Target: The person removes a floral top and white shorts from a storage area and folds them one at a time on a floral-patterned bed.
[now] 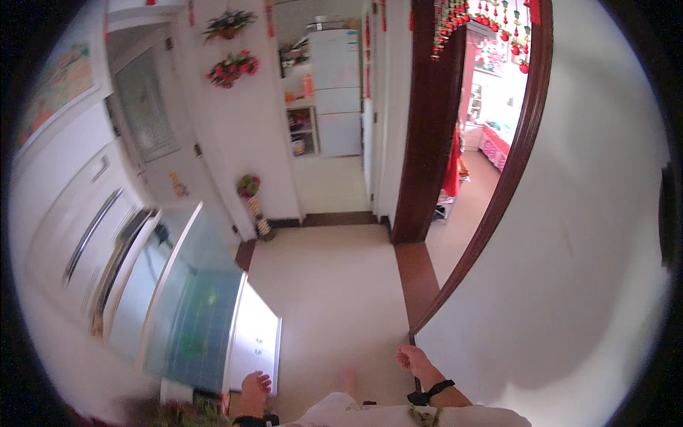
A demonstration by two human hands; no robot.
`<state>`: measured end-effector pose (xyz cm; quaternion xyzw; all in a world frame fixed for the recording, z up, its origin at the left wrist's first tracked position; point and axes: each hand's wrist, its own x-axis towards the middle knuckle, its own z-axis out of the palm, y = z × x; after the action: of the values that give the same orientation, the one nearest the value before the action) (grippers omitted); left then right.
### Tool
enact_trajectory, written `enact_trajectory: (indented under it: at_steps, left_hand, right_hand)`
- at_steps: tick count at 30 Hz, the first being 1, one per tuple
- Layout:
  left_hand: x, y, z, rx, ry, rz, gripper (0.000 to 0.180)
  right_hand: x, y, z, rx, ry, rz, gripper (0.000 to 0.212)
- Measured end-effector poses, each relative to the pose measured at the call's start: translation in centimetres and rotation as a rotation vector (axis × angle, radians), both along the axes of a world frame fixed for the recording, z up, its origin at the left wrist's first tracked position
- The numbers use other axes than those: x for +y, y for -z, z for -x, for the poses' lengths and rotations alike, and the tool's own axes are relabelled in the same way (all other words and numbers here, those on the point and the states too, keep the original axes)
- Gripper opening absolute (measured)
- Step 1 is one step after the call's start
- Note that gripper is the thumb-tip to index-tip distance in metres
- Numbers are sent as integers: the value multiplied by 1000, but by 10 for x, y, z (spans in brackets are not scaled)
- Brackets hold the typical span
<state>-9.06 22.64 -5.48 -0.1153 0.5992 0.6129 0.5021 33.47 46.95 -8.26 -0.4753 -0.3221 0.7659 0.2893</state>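
My left hand (254, 390) hangs low at the bottom of the view, fingers loosely curled, holding nothing, close to the white cabinet (256, 341) under a glass fish tank (192, 306). My right hand (415, 359) is at the bottom right, loosely closed with nothing in it, a black strap on its wrist, near the foot of the white wall (569, 270) by a dark wooden arch frame (491, 213).
A pale tiled floor (327, 292) runs ahead to a corridor with a white fridge (336, 92) at the far end. White cupboards (78, 213) line the left. Flower decorations (232, 69) hang on the wall. A bright room shows through the arched doorway (491, 135).
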Motion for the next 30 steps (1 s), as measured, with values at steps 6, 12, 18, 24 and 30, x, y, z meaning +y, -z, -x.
enact_trajectory:
  at_steps: [6,12,18,24,30]
  left_hand:
    - [195,-31,32,102,128,-57,24]
    - [392,-49,19,133,335,-186,15]
    - [533,-43,14,118,379,-131,16]
    - [616,-29,82,158,262,-66,18]
    - [707,-11,122,83,274,29,19]
  right_hand:
    - [115,26,-3,-119,34,-135,18]
    - [209,-32,11,-97,299,30,17]
    - [347,2,11,-64,369,119,11]
    - [491,-31,49,-194,280,62,16]
    - [575,-84,74,-236,300,-83,19]
